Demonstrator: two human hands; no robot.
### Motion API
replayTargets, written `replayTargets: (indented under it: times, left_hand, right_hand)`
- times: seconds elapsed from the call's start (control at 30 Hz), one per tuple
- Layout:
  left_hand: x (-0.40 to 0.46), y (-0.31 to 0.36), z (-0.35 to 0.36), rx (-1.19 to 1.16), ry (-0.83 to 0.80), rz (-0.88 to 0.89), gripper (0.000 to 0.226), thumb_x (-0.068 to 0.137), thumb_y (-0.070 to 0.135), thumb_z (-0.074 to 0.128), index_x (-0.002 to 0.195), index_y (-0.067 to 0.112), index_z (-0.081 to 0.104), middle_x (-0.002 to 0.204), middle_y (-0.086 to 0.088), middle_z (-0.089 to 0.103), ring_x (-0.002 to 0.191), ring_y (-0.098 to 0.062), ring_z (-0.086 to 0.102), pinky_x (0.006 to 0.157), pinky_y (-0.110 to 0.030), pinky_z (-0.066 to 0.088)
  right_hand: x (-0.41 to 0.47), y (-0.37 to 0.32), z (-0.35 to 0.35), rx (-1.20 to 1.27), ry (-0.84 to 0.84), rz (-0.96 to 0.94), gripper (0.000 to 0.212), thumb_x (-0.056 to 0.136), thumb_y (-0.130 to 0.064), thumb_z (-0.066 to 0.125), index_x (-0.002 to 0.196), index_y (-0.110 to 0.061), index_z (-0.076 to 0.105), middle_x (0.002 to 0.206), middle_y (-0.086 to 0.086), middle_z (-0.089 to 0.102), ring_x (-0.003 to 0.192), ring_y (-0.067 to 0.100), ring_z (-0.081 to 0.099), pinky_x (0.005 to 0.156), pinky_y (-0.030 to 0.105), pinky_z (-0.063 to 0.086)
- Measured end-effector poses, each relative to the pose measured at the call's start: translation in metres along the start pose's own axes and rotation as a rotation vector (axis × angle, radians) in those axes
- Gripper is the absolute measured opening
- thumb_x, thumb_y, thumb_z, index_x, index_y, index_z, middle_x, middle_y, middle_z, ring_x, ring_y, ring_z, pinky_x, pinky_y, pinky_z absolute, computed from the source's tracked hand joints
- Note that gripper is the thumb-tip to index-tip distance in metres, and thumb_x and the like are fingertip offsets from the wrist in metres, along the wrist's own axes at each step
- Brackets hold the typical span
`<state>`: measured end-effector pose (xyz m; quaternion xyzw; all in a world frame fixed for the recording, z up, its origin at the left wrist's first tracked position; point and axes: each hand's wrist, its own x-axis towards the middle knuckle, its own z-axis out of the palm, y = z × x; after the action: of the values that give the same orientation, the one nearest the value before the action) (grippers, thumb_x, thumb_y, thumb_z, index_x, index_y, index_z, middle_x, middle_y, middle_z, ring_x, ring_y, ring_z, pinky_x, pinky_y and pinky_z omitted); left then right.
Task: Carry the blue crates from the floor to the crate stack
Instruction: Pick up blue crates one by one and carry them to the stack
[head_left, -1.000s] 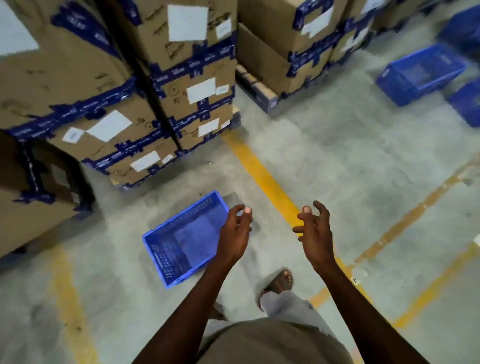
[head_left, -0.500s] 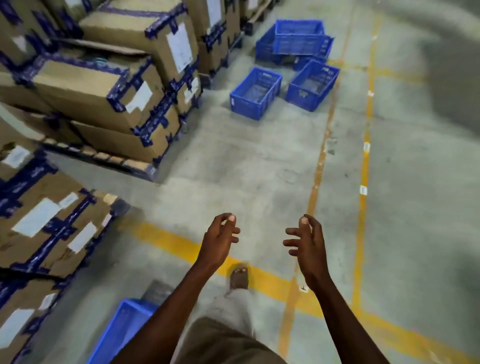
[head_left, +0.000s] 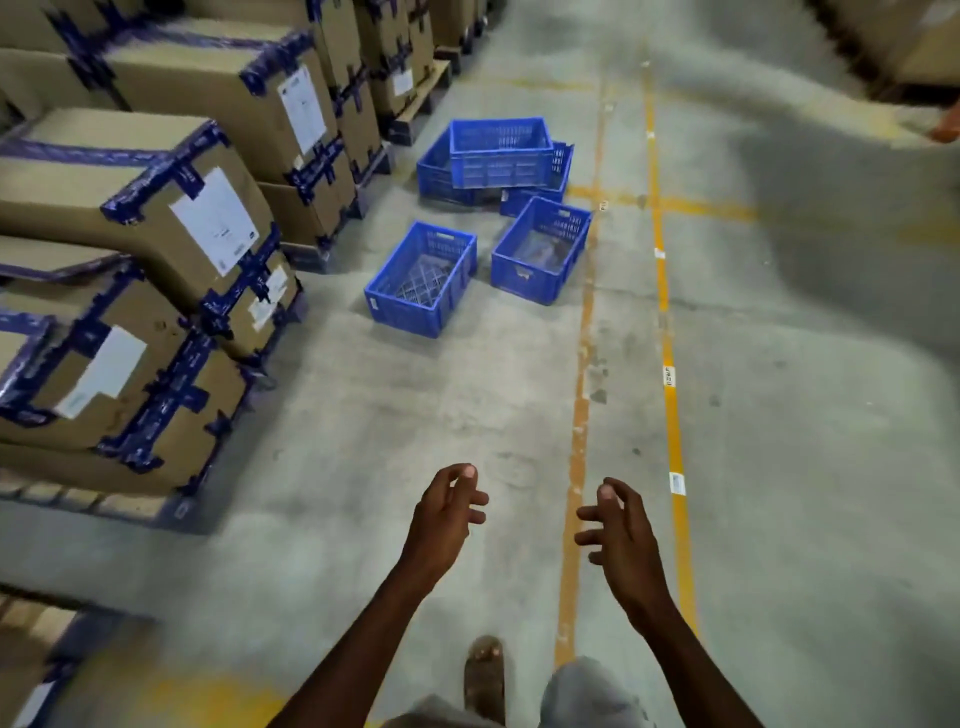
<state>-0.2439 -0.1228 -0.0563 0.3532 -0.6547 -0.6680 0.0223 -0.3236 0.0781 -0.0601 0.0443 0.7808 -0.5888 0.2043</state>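
Several blue crates lie on the concrete floor ahead. The nearest blue crate (head_left: 422, 279) stands alone, with a second blue crate (head_left: 542, 250) to its right. Behind them a blue crate (head_left: 500, 151) sits tilted on top of others, which lie low on the floor. My left hand (head_left: 445, 512) and my right hand (head_left: 618, 530) are held out in front of me, well short of the crates. Both hold nothing, with fingers loosely curled.
Taped cardboard boxes (head_left: 156, 218) on wooden pallets (head_left: 104, 506) line the left side. Orange and yellow floor lines (head_left: 670, 374) run ahead on the right. My sandalled foot (head_left: 484, 675) shows at the bottom. A dark shadow crosses the floor at the right.
The view has swung away from the blue crate by my feet toward the group of crates ahead, which are now nearer. My hands stay empty in front of me.
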Motion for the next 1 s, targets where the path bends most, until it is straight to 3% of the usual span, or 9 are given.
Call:
replayTargets:
  times: [0.07,0.17,0.23,0.3,0.4,0.43,0.6,0.83,1.0]
  left_hand:
    - [0.047,0.030,0.012,0.022,-0.013,0.008,0.032,0.096,0.056,0.049,0.112,0.030,0.061,0.096,-0.002,0.075,0.074,-0.012,0.070,0.070,-0.029,0.046]
    - [0.129,0.069,0.034,0.046,0.005,0.005,0.044,0.086,0.063,0.047,0.111,0.031,0.061,0.096,-0.001,0.075,0.076,-0.012,0.071,0.071,-0.030,0.048]
    - [0.183,0.087,0.047,0.052,0.030,-0.014,0.046,0.084,0.064,0.046,0.110,0.031,0.062,0.096,-0.001,0.075,0.076,-0.013,0.071,0.072,-0.031,0.048]
    - [0.245,0.105,0.065,0.054,0.069,-0.033,0.046,0.084,0.065,0.046,0.110,0.030,0.062,0.095,-0.002,0.075,0.076,-0.014,0.071,0.071,-0.032,0.048]
    - [0.328,0.136,0.091,0.049,0.136,-0.077,0.038,0.097,0.056,0.048,0.114,0.026,0.062,0.097,-0.004,0.074,0.077,-0.016,0.070,0.070,-0.032,0.047]
    - [0.353,0.149,0.098,0.032,0.156,-0.089,0.034,0.100,0.051,0.047,0.115,0.024,0.062,0.099,-0.006,0.074,0.078,-0.017,0.069,0.070,-0.032,0.047]
    - [0.444,0.238,0.109,-0.071,0.252,-0.119,0.027,0.103,0.043,0.044,0.110,0.023,0.062,0.100,-0.008,0.074,0.081,-0.022,0.069,0.074,-0.037,0.047]
    - [0.588,0.289,0.078,-0.243,0.467,-0.159,0.029,0.104,0.040,0.043,0.110,0.018,0.062,0.101,-0.015,0.073,0.078,-0.024,0.066,0.070,-0.035,0.045]
    - [0.702,0.295,0.044,-0.348,0.568,-0.218,0.034,0.104,0.041,0.043,0.115,0.014,0.061,0.096,-0.012,0.072,0.076,-0.023,0.066,0.068,-0.033,0.045]
  right_hand:
    - [0.053,-0.019,-0.004,-0.003,0.016,0.006,0.067,0.076,-0.089,0.042,0.120,-0.040,0.054,0.094,-0.005,0.074,0.075,0.018,0.072,0.066,0.035,0.051]
    - [0.148,-0.038,-0.011,0.018,0.011,0.030,0.032,0.096,-0.060,0.042,0.116,-0.039,0.055,0.100,0.002,0.074,0.078,0.022,0.072,0.069,0.038,0.052]
    - [0.207,-0.052,-0.012,0.034,0.015,0.033,0.025,0.097,-0.056,0.043,0.111,-0.041,0.057,0.100,0.004,0.073,0.082,0.026,0.072,0.065,0.035,0.055]
    - [0.274,-0.068,-0.013,0.062,0.001,0.064,0.025,0.097,-0.056,0.044,0.109,-0.038,0.057,0.099,0.005,0.072,0.080,0.027,0.070,0.055,0.026,0.050]
    - [0.375,-0.099,-0.014,0.032,-0.047,0.085,0.066,0.075,-0.086,0.045,0.114,-0.035,0.058,0.098,0.001,0.073,0.077,0.024,0.069,0.053,0.024,0.050]
    - [0.408,-0.112,-0.013,0.014,-0.076,0.087,0.071,0.072,-0.088,0.044,0.116,-0.034,0.058,0.098,0.001,0.073,0.076,0.023,0.069,0.055,0.025,0.050]
    - [0.547,-0.197,0.008,-0.058,-0.220,0.006,0.021,0.102,-0.050,0.044,0.111,-0.035,0.057,0.100,0.007,0.073,0.069,0.016,0.069,0.067,0.032,0.047]
    - [0.732,-0.302,0.091,-0.124,-0.370,-0.092,0.026,0.100,-0.055,0.043,0.107,-0.035,0.058,0.099,0.002,0.072,0.073,0.018,0.070,0.065,0.034,0.046]
    - [0.860,-0.337,0.173,-0.221,-0.438,-0.073,0.028,0.105,-0.046,0.040,0.111,-0.024,0.058,0.101,0.009,0.071,0.071,0.020,0.067,0.062,0.031,0.044]
